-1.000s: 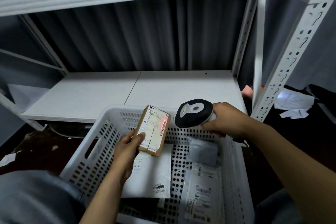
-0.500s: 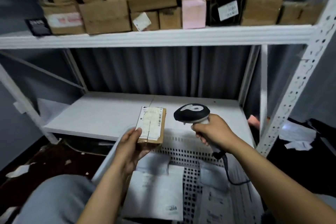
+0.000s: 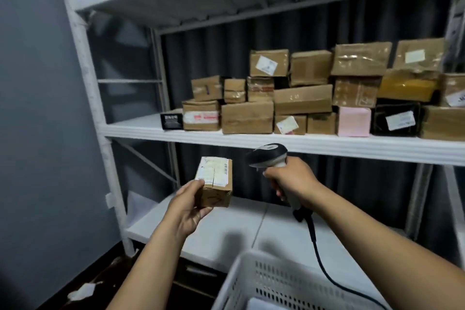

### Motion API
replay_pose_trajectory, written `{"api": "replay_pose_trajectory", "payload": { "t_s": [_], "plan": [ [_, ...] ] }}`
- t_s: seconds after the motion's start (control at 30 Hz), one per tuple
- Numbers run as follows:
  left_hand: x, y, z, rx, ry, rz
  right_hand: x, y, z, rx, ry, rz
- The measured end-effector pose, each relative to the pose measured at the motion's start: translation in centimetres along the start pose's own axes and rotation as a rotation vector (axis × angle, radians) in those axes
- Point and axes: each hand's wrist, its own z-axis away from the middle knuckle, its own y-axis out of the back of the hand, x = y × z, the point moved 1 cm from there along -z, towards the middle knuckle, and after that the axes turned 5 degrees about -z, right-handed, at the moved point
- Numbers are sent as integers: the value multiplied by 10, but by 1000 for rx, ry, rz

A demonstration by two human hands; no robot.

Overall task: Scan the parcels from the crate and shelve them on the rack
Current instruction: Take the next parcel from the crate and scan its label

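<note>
We are holding a scanned-size parcel (image 3: 214, 185) up in front of the rack (image 3: 251, 137)

Our left hand (image 3: 187, 205) is gripping the small brown parcel, label facing up, in mid-air between the two lower shelves; our right hand (image 3: 293, 181) is clenching the corded scanner (image 3: 268, 155) just beside it. Stacked cardboard boxes (image 3: 302, 98) are sitting on the middle shelf; the white crate (image 3: 251, 282) is showing at the bottom edge

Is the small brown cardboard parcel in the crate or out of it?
Out: the left hand holds the small brown cardboard parcel above the white plastic crate.
</note>
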Motion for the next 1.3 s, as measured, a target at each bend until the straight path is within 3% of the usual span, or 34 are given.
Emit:
{"api": "replay_pose_trajectory", "payload": {
  "t_s": [0.33,0.53,0.83,0.93,1.07,1.3],
  "plan": [
    [133,45,-85,242,-302,102,-103,-76,-98,26,139,47],
    [181,51,-159,321,-354,92,-129,-107,-162,32,162,-10],
    [212,41,-261,347,-418,-8,-127,-134,-232,9,183,138],
    [215,42,-281,360,-462,-145,-122,-140,-240,-22,171,158],
    [219,52,-290,454,-636,-570,-113,-145,-250,-40,168,138],
    [224,56,-301,343,-773,-908,-103,-146,-258,-44,160,134]
  ]
}}
